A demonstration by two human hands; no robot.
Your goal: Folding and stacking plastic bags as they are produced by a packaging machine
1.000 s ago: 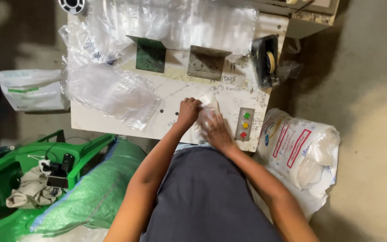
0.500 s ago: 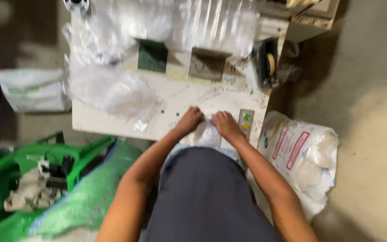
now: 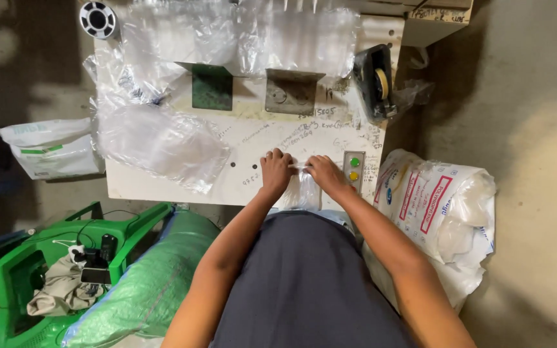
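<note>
At the table's [image 3: 162, 187] near edge, both hands' [image 3: 277, 169] [image 3: 322, 173] grips pinch a hard-to-see clear bag [image 3: 303, 190].

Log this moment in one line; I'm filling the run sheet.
left hand: pinches clear plastic bag | right hand: pinches same bag | white worktable

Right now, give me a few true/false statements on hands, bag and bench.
1. Both hands, left hand and right hand, pinch the top of a small clear plastic bag. True.
2. The black tape dispenser stands at the white workbench's left end. False: right end.
3. The green plastic chair is at the person's right. False: left.
4. A grey panel with green and yellow buttons lies beside the right hand. True.
</note>
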